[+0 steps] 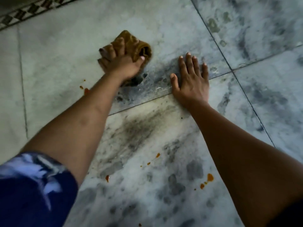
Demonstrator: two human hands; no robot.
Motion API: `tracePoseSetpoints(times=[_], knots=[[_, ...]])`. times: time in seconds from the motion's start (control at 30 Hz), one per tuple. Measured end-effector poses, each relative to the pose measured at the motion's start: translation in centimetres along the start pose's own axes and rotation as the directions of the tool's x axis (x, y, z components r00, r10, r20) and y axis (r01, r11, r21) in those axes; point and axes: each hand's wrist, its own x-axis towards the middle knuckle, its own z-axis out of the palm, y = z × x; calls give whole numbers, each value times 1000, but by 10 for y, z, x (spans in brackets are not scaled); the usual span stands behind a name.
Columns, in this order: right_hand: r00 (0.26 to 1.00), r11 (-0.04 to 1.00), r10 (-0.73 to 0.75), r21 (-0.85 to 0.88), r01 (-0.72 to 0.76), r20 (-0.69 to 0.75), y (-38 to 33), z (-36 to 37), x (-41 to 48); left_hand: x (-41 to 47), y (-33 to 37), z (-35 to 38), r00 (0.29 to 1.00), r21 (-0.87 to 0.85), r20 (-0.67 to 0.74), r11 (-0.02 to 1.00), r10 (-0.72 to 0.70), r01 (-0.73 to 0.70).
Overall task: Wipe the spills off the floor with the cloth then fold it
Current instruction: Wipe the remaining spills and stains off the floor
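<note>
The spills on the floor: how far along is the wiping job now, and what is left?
Done: nothing can be confirmed as wiped. In hand: the left hand grips the bunched brown cloth on the floor; the right hand rests flat. Left: orange spots lie beside the left forearm and nearer the camera; the cloth is not folded.

Home interior (veined marble floor tiles (164, 22))

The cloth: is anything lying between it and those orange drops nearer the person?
Nothing visible does. Only bare tile lies between the cloth, gripped by the left hand, and the orange drops; the right hand rests flat beside that path.
</note>
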Motion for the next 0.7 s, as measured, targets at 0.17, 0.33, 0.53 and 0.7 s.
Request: tracePoseSetpoints(times=[0.17,0.33,0.53,0.7], knots=[[1000,1000,-6,4,5,21,-3,-2,-2,-99,1,37,968,54,-62,969,243,-240],[999,1000,-11,6,10,46,-3,-2,-2,-109,-68,33,982,44,-55,983,180,-177],[998,988,-68,141,65,15,-57,5,-17,-75,-41,18,999,14,-28,999,42,-41],[997,976,-70,208,65,19,-90,17,-21,-139,-48,58,981,81,-138,989,133,-123]])
